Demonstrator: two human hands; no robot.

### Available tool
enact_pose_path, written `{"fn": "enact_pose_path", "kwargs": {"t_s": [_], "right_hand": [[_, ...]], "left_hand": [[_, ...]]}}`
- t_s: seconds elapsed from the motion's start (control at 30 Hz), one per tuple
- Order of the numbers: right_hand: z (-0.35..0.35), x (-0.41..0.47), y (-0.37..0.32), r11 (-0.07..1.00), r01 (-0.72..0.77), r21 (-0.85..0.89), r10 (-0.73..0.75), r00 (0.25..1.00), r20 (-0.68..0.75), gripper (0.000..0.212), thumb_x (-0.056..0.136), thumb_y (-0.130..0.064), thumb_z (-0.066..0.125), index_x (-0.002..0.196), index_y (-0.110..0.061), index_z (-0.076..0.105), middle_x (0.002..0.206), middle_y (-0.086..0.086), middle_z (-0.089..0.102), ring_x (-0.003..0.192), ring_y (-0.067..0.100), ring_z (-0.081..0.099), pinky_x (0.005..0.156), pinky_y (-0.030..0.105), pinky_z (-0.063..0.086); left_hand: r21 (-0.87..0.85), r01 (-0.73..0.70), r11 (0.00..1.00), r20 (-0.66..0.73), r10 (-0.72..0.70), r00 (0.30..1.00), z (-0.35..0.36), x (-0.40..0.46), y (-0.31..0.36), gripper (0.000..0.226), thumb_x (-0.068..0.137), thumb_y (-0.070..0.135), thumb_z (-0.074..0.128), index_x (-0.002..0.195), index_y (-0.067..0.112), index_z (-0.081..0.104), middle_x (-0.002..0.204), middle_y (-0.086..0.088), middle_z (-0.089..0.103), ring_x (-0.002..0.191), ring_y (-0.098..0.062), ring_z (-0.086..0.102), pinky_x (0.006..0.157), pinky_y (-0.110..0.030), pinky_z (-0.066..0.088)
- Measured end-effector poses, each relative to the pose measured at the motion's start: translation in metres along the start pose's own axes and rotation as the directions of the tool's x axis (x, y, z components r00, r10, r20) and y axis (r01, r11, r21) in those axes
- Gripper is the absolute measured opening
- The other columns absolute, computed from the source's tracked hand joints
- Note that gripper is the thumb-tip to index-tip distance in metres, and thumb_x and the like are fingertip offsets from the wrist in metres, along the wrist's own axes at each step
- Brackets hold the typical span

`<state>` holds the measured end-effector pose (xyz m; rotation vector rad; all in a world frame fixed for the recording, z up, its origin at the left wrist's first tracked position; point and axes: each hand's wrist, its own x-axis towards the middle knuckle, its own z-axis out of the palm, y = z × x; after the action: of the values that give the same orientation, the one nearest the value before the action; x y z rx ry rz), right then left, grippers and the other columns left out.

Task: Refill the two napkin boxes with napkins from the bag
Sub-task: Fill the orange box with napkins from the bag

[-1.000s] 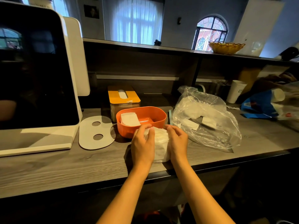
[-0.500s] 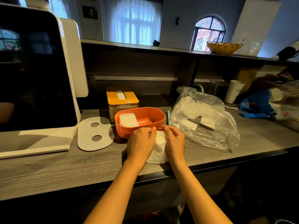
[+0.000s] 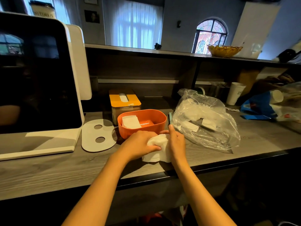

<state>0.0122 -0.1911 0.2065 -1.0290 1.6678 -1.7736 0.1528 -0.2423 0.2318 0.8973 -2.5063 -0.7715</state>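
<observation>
A stack of white napkins lies on the wooden counter just in front of the open orange napkin box. My left hand grips the stack from the left with its thumb curled over the top. From the right, my right hand holds the stack's other side. A few white napkins lie inside the orange box at its left end. Behind it stands a second napkin box with a yellow slotted lid. The clear plastic bag with napkins inside lies to the right.
A flat white lid with two holes lies left of the orange box. A large white screen terminal fills the left. A paper cup and a blue bag sit at the far right. The counter's front edge runs just below my hands.
My hands have squeezed the napkin stack closer together and shifted it slightly. My left thumb now curls over the top of the stack.
</observation>
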Motion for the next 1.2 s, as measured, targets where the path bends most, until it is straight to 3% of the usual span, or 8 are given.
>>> {"fn": "enact_pose_path", "kwargs": {"t_s": [0.1,0.2,0.43,0.57,0.73,0.83,0.93,1.2], "right_hand": [[-0.014,-0.005,-0.013,0.998,0.043,-0.054,-0.024,0.952,0.304,0.026,0.089,-0.046,0.054,0.106,-0.029,0.062,0.102,-0.009,0.066,0.091,0.007,0.065,0.067,0.016,0.052],[-0.026,-0.003,-0.025,0.999,-0.032,-0.03,0.043,0.883,0.467,0.024,0.097,-0.021,0.055,0.12,-0.025,0.055,0.114,-0.002,0.064,0.1,0.012,0.065,0.069,0.022,0.056],[-0.013,0.014,-0.046,0.981,-0.185,0.066,0.166,0.961,0.221,0.031,0.097,-0.022,0.057,0.124,-0.008,0.059,0.108,0.008,0.068,0.096,0.019,0.066,0.072,0.027,0.055],[0.005,0.014,-0.053,0.945,-0.276,0.175,0.241,0.95,0.199,0.024,0.098,-0.027,0.056,0.118,-0.015,0.06,0.108,0.007,0.067,0.097,0.022,0.067,0.078,0.035,0.058],[0.022,0.014,-0.063,0.884,-0.406,0.233,0.379,0.913,0.152,0.029,0.099,-0.03,0.053,0.123,-0.012,0.054,0.089,0.004,0.056,0.076,0.015,0.055,0.074,0.036,0.047],[0.023,0.017,-0.066,0.911,-0.393,0.128,0.371,0.914,0.164,0.03,0.102,-0.022,0.047,0.129,-0.01,0.048,0.101,0.005,0.05,0.073,0.011,0.047,0.085,0.039,0.046],[0.022,0.026,-0.073,0.945,-0.327,0.021,0.319,0.933,0.166,0.015,0.099,-0.014,0.049,0.112,-0.015,0.042,0.088,0.003,0.048,0.072,0.011,0.046,0.059,0.027,0.043],[0.032,0.075,-0.099,0.963,-0.134,-0.234,0.193,0.949,0.251,0.026,0.097,-0.018,0.056,0.117,-0.004,0.064,0.095,0.005,0.063,0.083,0.015,0.062,0.06,0.023,0.049]], "left_hand": [[-0.205,0.077,0.976,-0.071,-0.093,0.993,-0.01,-0.003,0.001,0.016,0.09,0.035,0.068,0.105,0.029,0.066,0.1,0.01,0.067,0.094,-0.01,0.062,0.082,-0.031,0.053],[-0.512,0.119,0.851,-0.097,-0.194,0.976,-0.016,-0.008,-0.001,0.015,0.09,0.032,0.069,0.105,0.032,0.067,0.101,0.004,0.073,0.095,-0.015,0.069,0.087,-0.039,0.057],[-0.851,0.289,0.438,0.137,-0.346,0.928,-0.015,-0.007,0.018,0.032,0.09,0.024,0.068,0.121,0.024,0.058,0.114,-0.004,0.069,0.108,-0.025,0.063,0.09,-0.046,0.056],[-0.898,0.287,0.333,0.147,-0.388,0.91,-0.011,-0.003,0.03,0.022,0.092,0.019,0.064,0.113,0.024,0.057,0.109,-0.005,0.067,0.103,-0.025,0.062,0.087,-0.043,0.055],[-0.899,0.285,0.333,0.071,-0.531,0.844,0.0,0.008,0.039,0.034,0.098,0.037,0.056,0.129,0.026,0.047,0.106,-0.001,0.062,0.099,-0.021,0.06,0.086,-0.041,0.053],[-0.835,0.322,0.446,0.022,-0.557,0.83,0.001,0.014,0.038,0.046,0.1,0.042,0.05,0.141,0.021,0.045,0.107,0.0,0.061,0.1,-0.021,0.058,0.089,-0.041,0.053],[-0.836,0.228,0.5,-0.103,-0.55,0.828,-0.008,0.018,0.037,0.041,0.101,0.039,0.049,0.138,0.02,0.049,0.109,-0.001,0.063,0.101,-0.022,0.06,0.083,-0.04,0.055],[-0.779,0.225,0.585,-0.19,-0.562,0.805,-0.051,0.051,0.037,0.044,0.102,0.037,0.046,0.141,0.016,0.045,0.125,-0.007,0.061,0.095,-0.017,0.058,0.072,-0.029,0.048]]}}
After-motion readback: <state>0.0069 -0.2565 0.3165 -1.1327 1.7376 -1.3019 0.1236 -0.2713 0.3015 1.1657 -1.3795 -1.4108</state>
